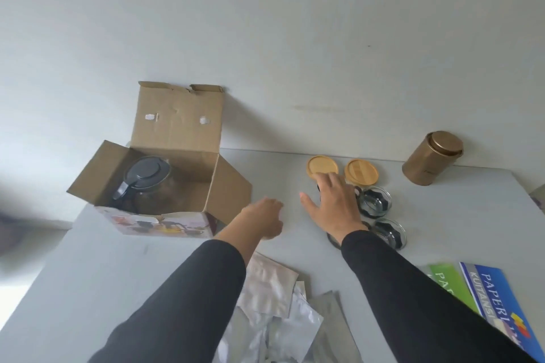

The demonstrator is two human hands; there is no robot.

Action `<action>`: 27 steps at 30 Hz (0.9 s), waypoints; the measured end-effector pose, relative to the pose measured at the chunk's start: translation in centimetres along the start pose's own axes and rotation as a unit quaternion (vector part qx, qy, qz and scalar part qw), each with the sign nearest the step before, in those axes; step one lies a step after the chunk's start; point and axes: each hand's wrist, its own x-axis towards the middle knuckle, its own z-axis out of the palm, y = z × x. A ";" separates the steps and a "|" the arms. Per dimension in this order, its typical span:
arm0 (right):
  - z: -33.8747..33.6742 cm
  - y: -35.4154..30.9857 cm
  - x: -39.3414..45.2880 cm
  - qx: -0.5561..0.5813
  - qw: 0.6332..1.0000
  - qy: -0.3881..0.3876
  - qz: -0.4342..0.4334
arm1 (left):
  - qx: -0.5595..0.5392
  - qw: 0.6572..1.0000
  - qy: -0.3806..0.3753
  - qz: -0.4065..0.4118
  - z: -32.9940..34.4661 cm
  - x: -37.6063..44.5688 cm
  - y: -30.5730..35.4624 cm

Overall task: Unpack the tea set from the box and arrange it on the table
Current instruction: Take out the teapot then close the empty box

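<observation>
An open cardboard box (165, 224) stands at the table's far left with a glass teapot (144, 180), black lid and handle, inside it. Two round wooden lids (322, 166) (361, 171) lie near the wall. In front of them stand glass cups in black holders (376, 200) (389, 233). My right hand (333, 206) hovers over another cup with its fingers spread, and only that cup's black handle shows. My left hand (264, 218) is by the box's right flap with its fingers curled downward. Whether it holds anything is hidden.
A gold tin canister (432, 158) stands against the wall at the far right. Crumpled plastic wrappers (274, 303) lie at the near edge between my arms. Blue (498, 303) and green (445, 277) booklets lie at the near right. The grey table (147, 274) ends at the left.
</observation>
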 end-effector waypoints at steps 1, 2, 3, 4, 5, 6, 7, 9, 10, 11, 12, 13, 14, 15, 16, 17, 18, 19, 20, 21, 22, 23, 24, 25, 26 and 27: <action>0.0 -1.5 0.5 0.012 1.000 0.005 -0.005 | -0.004 1.000 0.022 -0.002 -1.1 -0.2 -1.3; 0.2 -3.1 1.0 0.025 1.000 0.012 -0.011 | -0.002 0.999 0.041 -0.001 -2.3 -0.3 -2.7; 0.4 -4.8 1.5 0.037 0.999 0.024 -0.018 | 0.006 0.998 0.059 0.002 -3.5 -0.7 -4.2; 0.6 -6.5 2.0 0.048 0.998 0.035 -0.025 | 0.014 0.997 0.078 0.003 -4.7 -1.0 -5.9; 0.8 -8.2 2.4 0.061 0.997 0.041 -0.031 | 0.017 0.995 0.095 -0.001 -5.8 -1.6 -7.6; 1.0 -10.0 2.7 0.074 0.996 0.047 -0.035 | 0.017 0.993 0.113 -0.007 -6.8 -2.2 -9.3; 1.2 -11.8 3.1 0.088 0.994 0.046 -0.036 | 0.021 0.991 0.134 -0.007 -7.8 -2.7 -11.2; 1.5 -15.6 3.6 0.108 0.993 0.030 -0.034 | 0.020 0.984 0.176 -0.003 -9.3 -3.9 -15.3; 2.0 -17.4 3.9 0.114 0.993 0.018 -0.032 | 0.017 0.980 0.196 -0.007 -9.9 -4.4 -17.3; 2.4 -19.2 4.1 0.115 0.993 0.001 -0.032 | 0.014 0.977 0.213 -0.012 -10.3 -5.0 -19.3; 2.9 -21.0 4.4 0.111 0.993 -0.013 -0.031 | 0.010 0.974 0.225 -0.020 -10.7 -5.6 -21.2; 3.4 -22.7 4.6 0.104 0.994 -0.023 -0.028 | 0.005 0.971 0.235 -0.030 -10.9 -6.3 -23.1; 3.8 -24.4 4.8 0.100 0.994 -0.031 -0.024 | 0.003 0.970 0.239 -0.041 -11.0 -6.8 -24.9; 4.1 -26.0 4.9 0.106 0.993 -0.047 -0.019 | 0.004 0.970 0.239 -0.050 -10.9 -7.2 -26.5; 4.5 -27.6 4.9 0.120 0.991 -0.064 -0.013 | 0.005 0.971 0.231 -0.055 -10.8 -7.6 -27.9; 4.9 -29.2 4.8 0.133 0.988 -0.081 0.000 | 0.003 0.974 0.217 -0.061 -10.6 -7.7 -29.2; 5.2 -30.6 4.7 0.139 0.985 -0.097 0.018 | -0.007 0.977 0.203 -0.063 -10.4 -7.8 -30.1; 5.4 -32.0 4.6 0.142 0.982 -0.115 0.044 | -0.020 0.980 0.190 -0.061 -10.0 -7.9 -30.7; 5.7 -33.1 4.6 0.149 0.977 -0.134 0.076 | -0.033 0.981 0.182 -0.057 -9.7 -8.0 -31.1; 6.0 -34.1 4.6 0.162 0.969 -0.149 0.116 | -0.048 0.982 0.177 -0.054 -9.5 -8.1 -31.3; 6.3 -35.0 4.7 0.180 0.958 -0.157 0.161 | -0.061 0.981 0.175 -0.054 -9.3 -8.0 -31.4; 6.7 -35.6 4.9 0.199 0.945 -0.161 0.204 | -0.074 0.980 0.177 -0.055 -9.0 -8.0 -31.5; 7.0 -36.0 5.0 0.217 0.931 -0.160 0.244 | -0.086 0.978 0.182 -0.058 -8.9 -8.0 -31.5; 7.3 -36.4 5.1 0.235 0.917 -0.161 0.279 | -0.100 0.976 0.184 -0.063 -8.7 -7.9 -31.7; 7.6 -36.7 5.1 0.253 0.901 -0.164 0.312 | -0.114 0.974 0.186 -0.068 -8.6 -7.8 -31.8; 7.8 -37.0 5.1 0.269 0.886 -0.163 0.341 | -0.127 0.972 0.185 -0.072 -8.5 -7.8 -31.8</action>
